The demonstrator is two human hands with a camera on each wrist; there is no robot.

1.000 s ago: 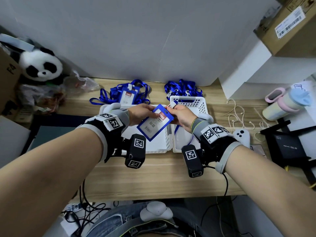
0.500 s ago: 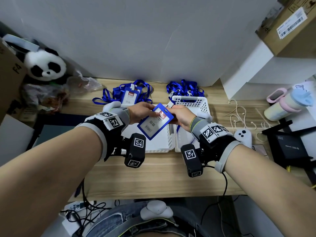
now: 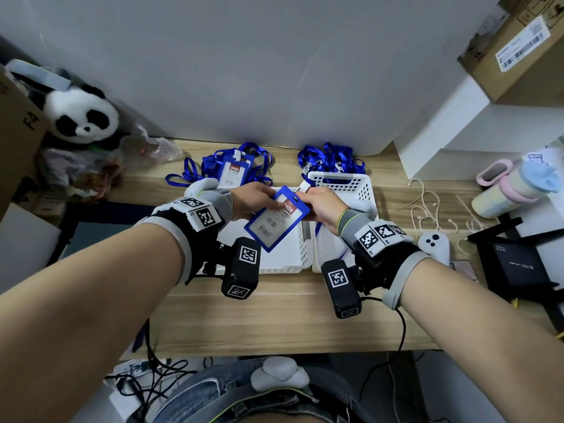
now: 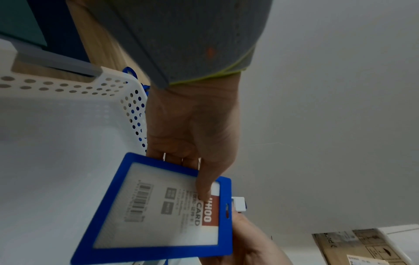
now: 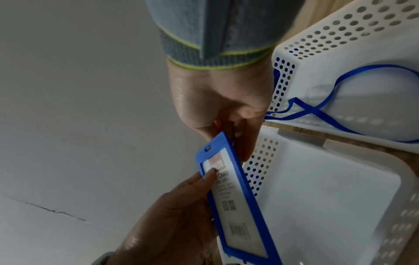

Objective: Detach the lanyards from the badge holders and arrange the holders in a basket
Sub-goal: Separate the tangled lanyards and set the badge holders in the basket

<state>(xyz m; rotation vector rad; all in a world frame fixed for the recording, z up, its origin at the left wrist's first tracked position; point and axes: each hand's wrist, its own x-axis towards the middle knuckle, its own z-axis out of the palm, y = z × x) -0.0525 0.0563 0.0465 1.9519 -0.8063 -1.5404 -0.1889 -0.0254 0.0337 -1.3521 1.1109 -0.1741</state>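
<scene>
A blue-framed badge holder (image 3: 274, 222) (image 4: 158, 211) (image 5: 235, 197) hangs tilted over the two white baskets. My left hand (image 3: 259, 199) (image 4: 199, 179) pinches its upper part, thumb on the clear front and fingers behind. My right hand (image 3: 308, 201) (image 5: 235, 139) pinches the white lanyard clip (image 3: 303, 187) (image 4: 239, 204) at the holder's top edge. I cannot tell whether the clip is still hooked in the slot. Its blue lanyard (image 5: 317, 109) trails into the right basket (image 3: 338, 181) (image 5: 340, 44). The left basket (image 3: 287, 257) (image 4: 56, 125) (image 5: 317, 197) shows a bare floor.
A second badge holder with its lanyard (image 3: 235, 170) lies behind the left basket. A heap of blue lanyards (image 3: 332, 160) lies behind the right one. A white controller (image 3: 433, 244), earphone cables and a pastel bottle (image 3: 512, 190) stand to the right, a toy panda (image 3: 82, 117) at the far left.
Both hands and the holder stay almost where they were, above the gap between the baskets. Only the view has shifted a little.
</scene>
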